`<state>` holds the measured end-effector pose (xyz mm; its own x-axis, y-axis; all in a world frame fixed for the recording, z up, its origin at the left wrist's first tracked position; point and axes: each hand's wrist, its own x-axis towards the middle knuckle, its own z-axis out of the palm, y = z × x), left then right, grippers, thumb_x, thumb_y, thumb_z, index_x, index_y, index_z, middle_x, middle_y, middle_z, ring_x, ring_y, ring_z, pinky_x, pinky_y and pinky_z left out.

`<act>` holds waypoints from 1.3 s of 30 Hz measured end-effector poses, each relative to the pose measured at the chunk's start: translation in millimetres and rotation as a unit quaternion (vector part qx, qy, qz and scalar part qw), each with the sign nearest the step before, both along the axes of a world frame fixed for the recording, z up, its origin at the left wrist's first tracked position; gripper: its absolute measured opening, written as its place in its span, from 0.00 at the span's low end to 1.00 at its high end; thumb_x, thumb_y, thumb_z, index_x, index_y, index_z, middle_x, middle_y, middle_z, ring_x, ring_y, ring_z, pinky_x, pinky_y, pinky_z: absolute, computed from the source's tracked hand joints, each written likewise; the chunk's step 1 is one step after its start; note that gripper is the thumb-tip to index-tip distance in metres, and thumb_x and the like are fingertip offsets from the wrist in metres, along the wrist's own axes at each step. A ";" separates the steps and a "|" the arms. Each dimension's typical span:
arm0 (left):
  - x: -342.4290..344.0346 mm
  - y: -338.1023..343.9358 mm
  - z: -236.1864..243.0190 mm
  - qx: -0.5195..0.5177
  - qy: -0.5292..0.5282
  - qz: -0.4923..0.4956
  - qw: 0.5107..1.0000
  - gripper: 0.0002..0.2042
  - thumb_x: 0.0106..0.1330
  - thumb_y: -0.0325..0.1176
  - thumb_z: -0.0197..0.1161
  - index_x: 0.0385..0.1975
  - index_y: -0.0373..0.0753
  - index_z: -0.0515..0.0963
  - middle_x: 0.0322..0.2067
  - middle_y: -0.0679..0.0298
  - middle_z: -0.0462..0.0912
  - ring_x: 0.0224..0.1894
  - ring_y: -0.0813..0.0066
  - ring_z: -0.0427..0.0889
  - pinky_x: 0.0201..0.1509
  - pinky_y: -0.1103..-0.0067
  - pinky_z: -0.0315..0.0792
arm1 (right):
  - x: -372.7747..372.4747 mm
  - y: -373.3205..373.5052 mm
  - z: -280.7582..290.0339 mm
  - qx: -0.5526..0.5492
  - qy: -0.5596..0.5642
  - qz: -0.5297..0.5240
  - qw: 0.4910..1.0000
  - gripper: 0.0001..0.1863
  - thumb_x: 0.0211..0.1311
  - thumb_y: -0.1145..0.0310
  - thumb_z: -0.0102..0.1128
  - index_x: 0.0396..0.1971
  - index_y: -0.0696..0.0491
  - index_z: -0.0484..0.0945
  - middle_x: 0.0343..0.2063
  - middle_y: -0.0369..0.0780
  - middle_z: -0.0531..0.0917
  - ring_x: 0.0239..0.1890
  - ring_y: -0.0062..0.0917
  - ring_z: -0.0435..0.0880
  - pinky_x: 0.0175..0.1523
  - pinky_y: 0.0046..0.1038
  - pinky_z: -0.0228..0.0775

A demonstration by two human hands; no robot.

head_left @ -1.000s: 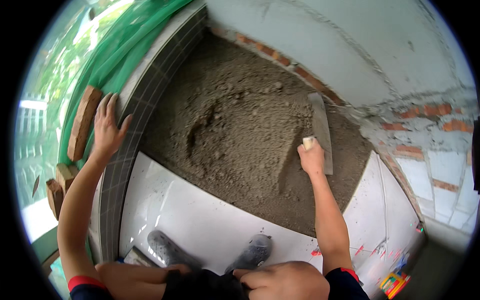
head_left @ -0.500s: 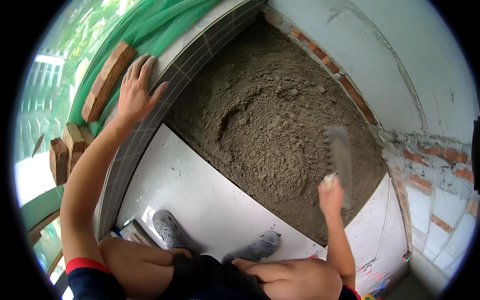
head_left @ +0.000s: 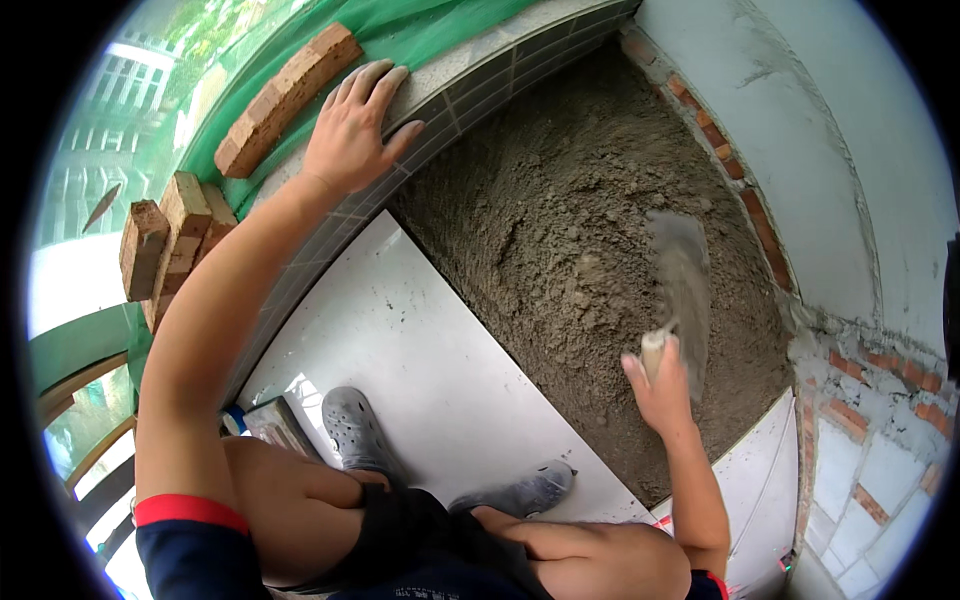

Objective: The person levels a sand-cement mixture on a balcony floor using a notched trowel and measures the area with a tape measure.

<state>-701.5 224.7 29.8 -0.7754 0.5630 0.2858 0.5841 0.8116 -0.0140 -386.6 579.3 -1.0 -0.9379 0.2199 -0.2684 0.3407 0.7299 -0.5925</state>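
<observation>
My right hand (head_left: 662,388) is wrapped round the pale handle of a notched trowel (head_left: 684,290). The trowel's flat metal blade, a little smeared by motion, lies over the right part of a bed of damp grey-brown mortar (head_left: 560,230). Loose, crumbly lumps cover the bed's middle, while its far end looks smoother. My left hand (head_left: 358,128) rests with fingers spread on top of a low ledge (head_left: 490,58) faced with dark grey tiles. A long brick (head_left: 288,100) lies on green netting just left of that hand.
Large white floor tiles (head_left: 400,320) border the mortar on the near side, with my grey clogs (head_left: 350,430) on them. Several more bricks (head_left: 180,235) are stacked at the left. A grey wall (head_left: 800,130) with exposed brick strips runs along the right. Green netting (head_left: 440,30) hangs behind the ledge.
The view has shifted, so the ledge and bricks sit further right and higher. My right hand still grips the trowel over the mortar's right side; my left hand stays on the ledge.
</observation>
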 end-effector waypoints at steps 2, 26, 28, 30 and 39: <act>-0.4 -0.3 1.0 -0.006 0.003 0.008 1.000 0.30 0.63 0.50 0.59 0.62 0.40 0.64 0.61 0.55 0.65 0.63 0.52 0.64 0.66 0.63 0.60 | 16.5 -0.2 9.5 -0.085 -0.079 0.055 0.992 0.24 0.61 0.53 0.60 0.42 0.58 0.67 0.29 0.51 0.80 0.34 0.49 0.81 0.39 0.41 0.71; -0.8 15.2 12.6 0.036 -0.035 -0.001 0.999 0.31 0.58 0.42 0.65 0.61 0.40 0.66 0.61 0.53 0.66 0.63 0.50 0.65 0.65 0.62 0.61 | -121.1 31.6 -45.6 -0.080 -0.032 -0.261 0.962 0.29 0.64 0.51 0.55 0.53 0.61 0.68 0.41 0.59 0.79 0.47 0.54 0.78 0.50 0.42 0.70; 0.5 11.4 12.7 0.048 -0.031 -0.009 0.998 0.30 0.58 0.42 0.65 0.61 0.40 0.66 0.61 0.52 0.66 0.62 0.49 0.66 0.65 0.62 0.61 | -85.7 57.0 -64.1 -0.070 -0.027 -0.318 0.945 0.30 0.63 0.51 0.55 0.53 0.61 0.67 0.42 0.60 0.79 0.49 0.54 0.77 0.51 0.42 0.69; 0.7 8.9 14.8 0.032 -0.029 -0.005 0.999 0.30 0.59 0.40 0.65 0.61 0.40 0.65 0.62 0.53 0.65 0.63 0.50 0.64 0.66 0.62 0.60 | -44.1 78.6 -77.2 -0.112 0.011 -0.403 0.908 0.23 0.64 0.52 0.56 0.46 0.58 0.70 0.32 0.49 0.80 0.31 0.40 0.82 0.34 0.37 0.73; 0.1 23.5 5.1 0.028 -0.017 -0.034 0.999 0.28 0.61 0.36 0.62 0.62 0.38 0.64 0.62 0.49 0.64 0.64 0.48 0.63 0.67 0.61 0.58 | 28.2 103.6 -20.4 -0.344 0.155 -0.592 0.712 0.11 0.65 0.57 0.58 0.35 0.47 0.70 0.16 0.29 0.69 0.13 0.15 0.67 0.14 0.20 0.59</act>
